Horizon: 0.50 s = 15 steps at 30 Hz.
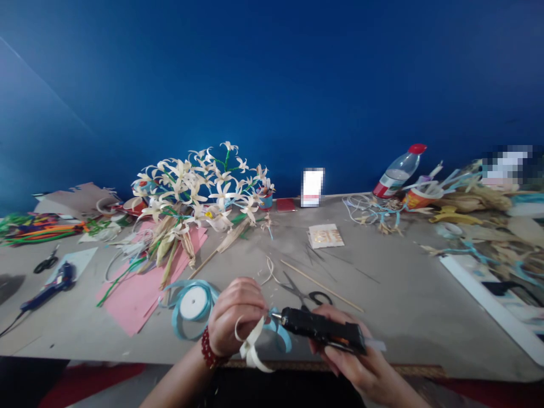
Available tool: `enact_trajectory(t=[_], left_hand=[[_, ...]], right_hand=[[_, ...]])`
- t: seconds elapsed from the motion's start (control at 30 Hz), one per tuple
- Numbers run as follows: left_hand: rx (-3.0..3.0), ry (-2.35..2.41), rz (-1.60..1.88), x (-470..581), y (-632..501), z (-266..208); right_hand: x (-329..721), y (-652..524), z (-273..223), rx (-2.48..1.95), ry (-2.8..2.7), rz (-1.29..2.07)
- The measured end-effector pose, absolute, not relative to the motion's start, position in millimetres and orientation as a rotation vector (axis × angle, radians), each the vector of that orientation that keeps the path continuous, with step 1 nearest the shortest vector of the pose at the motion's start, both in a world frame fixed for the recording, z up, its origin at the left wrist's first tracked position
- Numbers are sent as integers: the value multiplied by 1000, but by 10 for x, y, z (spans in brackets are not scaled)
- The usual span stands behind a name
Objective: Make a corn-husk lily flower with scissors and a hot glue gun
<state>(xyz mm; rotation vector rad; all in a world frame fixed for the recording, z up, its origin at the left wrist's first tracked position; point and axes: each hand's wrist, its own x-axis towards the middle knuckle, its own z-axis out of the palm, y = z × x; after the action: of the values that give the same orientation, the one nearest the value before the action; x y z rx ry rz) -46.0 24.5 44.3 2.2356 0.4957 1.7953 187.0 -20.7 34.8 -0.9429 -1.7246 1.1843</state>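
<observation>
Near the table's front edge, my left hand [238, 311] is closed in a pinch on a white handmade flower [252, 344], whose petals hang below the fingers. A light blue ribbon [284, 338] curls beside my fingertips, where the nozzle tip meets it or comes very close. My right hand [346, 345] is wrapped round a black hot glue gun [325, 328] that points left, with a clear glue stick [375, 344] poking out of its back. Left of my left hand lies a ribbon spool [194, 302]. Scissors [302, 293] rest just beyond the glue gun.
White flowers on green stems [204, 187] stand at the back left above pink paper [138, 292]. A blue glue gun [53, 286] lies far left. A thin wooden stick [321, 285] and a small folded card [326, 236] lie mid-table. A bottle [398, 173] leans at the back right.
</observation>
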Motion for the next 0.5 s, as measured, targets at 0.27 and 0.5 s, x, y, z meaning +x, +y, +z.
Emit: enact_trajectory(t=[0.27, 0.5], left_hand=[[2235, 434, 1731, -500, 255, 404], [2234, 428, 1745, -506, 249, 396]], right_hand=[[1888, -183, 329, -997, -1746, 1220], [1885, -186, 317, -1024, -1714, 1207]])
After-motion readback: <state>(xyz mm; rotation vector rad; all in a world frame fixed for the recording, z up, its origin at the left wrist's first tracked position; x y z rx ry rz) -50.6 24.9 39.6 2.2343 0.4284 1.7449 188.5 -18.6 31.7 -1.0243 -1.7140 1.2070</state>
